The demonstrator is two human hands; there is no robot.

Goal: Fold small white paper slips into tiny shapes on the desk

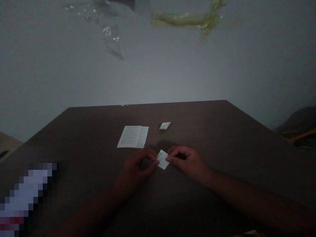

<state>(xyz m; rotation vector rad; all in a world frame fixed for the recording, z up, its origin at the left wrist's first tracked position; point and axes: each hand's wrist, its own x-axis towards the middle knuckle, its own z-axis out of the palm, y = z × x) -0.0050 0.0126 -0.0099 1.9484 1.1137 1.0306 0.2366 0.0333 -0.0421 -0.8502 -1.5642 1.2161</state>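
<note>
A small piece of printed white paper is held up between my two hands, one corner turned toward me. My left hand pinches its left corner between thumb and fingers. On the opposite corner, my right hand has a similar pinch. Beyond them lies a small folded paper piece, pale and diamond-shaped. To the left of it, printed paper sheets rest flat on the table, partly overlapping. The print is too small to read.
The dark wooden table meets a grey wall at its far edge. Yellow tape and clear tape stick to the wall. A pixelated pale object lies at the near left.
</note>
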